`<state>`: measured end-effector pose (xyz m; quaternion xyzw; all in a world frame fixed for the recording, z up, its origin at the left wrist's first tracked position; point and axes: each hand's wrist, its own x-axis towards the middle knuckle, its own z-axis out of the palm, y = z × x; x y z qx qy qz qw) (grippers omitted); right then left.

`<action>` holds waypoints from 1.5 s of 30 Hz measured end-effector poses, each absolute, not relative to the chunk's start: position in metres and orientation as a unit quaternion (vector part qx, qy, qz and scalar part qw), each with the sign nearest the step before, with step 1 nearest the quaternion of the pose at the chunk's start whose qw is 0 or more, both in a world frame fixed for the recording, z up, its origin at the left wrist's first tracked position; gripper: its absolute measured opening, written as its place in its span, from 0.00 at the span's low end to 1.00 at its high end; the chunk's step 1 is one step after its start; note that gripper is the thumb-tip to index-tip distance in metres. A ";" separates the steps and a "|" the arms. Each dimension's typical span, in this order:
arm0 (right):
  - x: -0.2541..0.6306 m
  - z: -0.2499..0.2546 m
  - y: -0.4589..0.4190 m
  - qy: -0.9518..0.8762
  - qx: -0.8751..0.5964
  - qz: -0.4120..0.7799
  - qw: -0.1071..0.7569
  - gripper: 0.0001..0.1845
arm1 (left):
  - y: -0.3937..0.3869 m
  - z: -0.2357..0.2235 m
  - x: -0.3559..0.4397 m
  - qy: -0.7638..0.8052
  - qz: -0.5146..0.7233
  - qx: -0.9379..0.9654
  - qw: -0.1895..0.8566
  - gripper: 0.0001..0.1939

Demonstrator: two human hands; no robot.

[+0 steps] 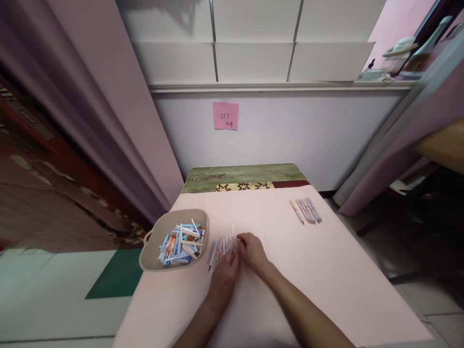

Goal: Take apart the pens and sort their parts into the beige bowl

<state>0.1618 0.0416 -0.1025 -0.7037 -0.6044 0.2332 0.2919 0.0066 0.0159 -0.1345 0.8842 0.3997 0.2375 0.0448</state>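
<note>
Both of my hands meet over the pink-covered table, just right of the basket. The fingers of my left hand (224, 274) are closed at a clear, crinkled plastic bag (234, 245). From the other side, my right hand (253, 249) pinches the same bag near its upper edge. A slim white stick (232, 231) points up behind the bag; I cannot tell whether it is inside. Several thin pens (214, 251) lie side by side at the left hand, partly covered by the bag and fingers.
A beige basket (152, 237) on the left holds a pile of pens (181, 244). Farther right, several pens (308, 210) lie in a row on the pink tablecloth (326, 280). Behind the table, a pink note (225, 116) is stuck to the white wall.
</note>
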 end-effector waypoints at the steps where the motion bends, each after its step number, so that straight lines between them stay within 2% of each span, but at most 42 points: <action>1: 0.174 -0.100 0.044 -0.597 -0.715 0.223 0.286 0.15 | 0.016 -0.134 0.007 0.400 0.238 0.884 0.031 0.22; 7: 0.301 -0.079 0.057 -0.449 -0.861 0.110 0.212 0.22 | -0.005 -0.117 0.005 0.396 0.251 0.883 0.031 0.14; 13: 0.355 -0.071 0.064 -0.418 -0.897 0.082 0.119 0.17 | -0.016 -0.088 -0.002 0.440 0.288 0.830 0.188 0.09; 20: 0.283 -0.077 0.049 -0.503 -0.851 0.116 0.103 0.15 | -0.001 -0.067 -0.005 0.519 0.361 0.682 0.367 0.11; 24: 0.213 -0.089 0.023 -0.573 -0.800 0.135 0.115 0.12 | 0.004 -0.063 -0.005 0.524 0.377 0.651 0.399 0.12; 28: 0.179 -0.089 0.002 -0.618 -0.758 0.163 0.133 0.07 | 0.005 -0.066 -0.005 0.536 0.395 0.592 0.454 0.12; 30: 0.173 -0.084 -0.007 -0.600 -0.745 0.216 0.197 0.07 | 0.006 -0.066 0.000 0.536 0.394 0.535 0.522 0.13; 32: 0.168 -0.076 -0.016 -0.552 -0.688 0.357 0.308 0.10 | 0.006 -0.063 0.008 0.512 0.396 0.469 0.601 0.15; 35: 0.156 -0.062 -0.031 -0.431 -0.511 0.604 0.434 0.16 | 0.006 -0.054 0.021 0.433 0.390 0.374 0.721 0.19; 37: 0.151 -0.056 -0.040 -0.352 -0.421 0.688 0.475 0.18 | 0.006 -0.047 0.025 0.388 0.380 0.326 0.774 0.19; 39: 0.151 -0.052 -0.046 -0.294 -0.369 0.738 0.482 0.19 | 0.005 -0.041 0.025 0.370 0.386 0.287 0.795 0.17; 43: 0.157 -0.054 -0.051 -0.228 -0.312 0.821 0.420 0.23 | 0.005 -0.034 0.020 0.360 0.394 0.234 0.813 0.15; 45: 0.157 -0.056 -0.051 -0.221 -0.323 0.825 0.408 0.22 | 0.005 -0.033 0.019 0.361 0.393 0.239 0.811 0.14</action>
